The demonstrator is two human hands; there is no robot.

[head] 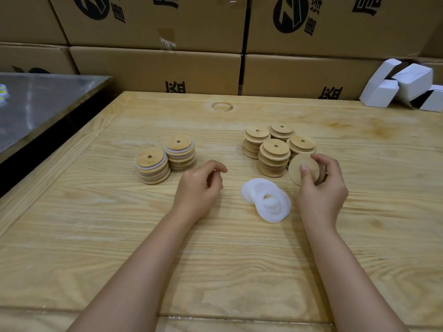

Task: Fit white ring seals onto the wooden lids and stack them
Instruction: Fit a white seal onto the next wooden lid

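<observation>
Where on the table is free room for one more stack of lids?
Bare wood lies between the sealed stacks and the plain stacks, and along the near edge. It is crowded around the white rings and the right hand.

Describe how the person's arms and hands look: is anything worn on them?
The left forearm and the right forearm are bare down to the picture's lower edge; no sleeve shows. The left hand and the right hand wear no gloves. No ring, watch or bracelet is visible. The right thumbnail looks short and unpainted.
</observation>
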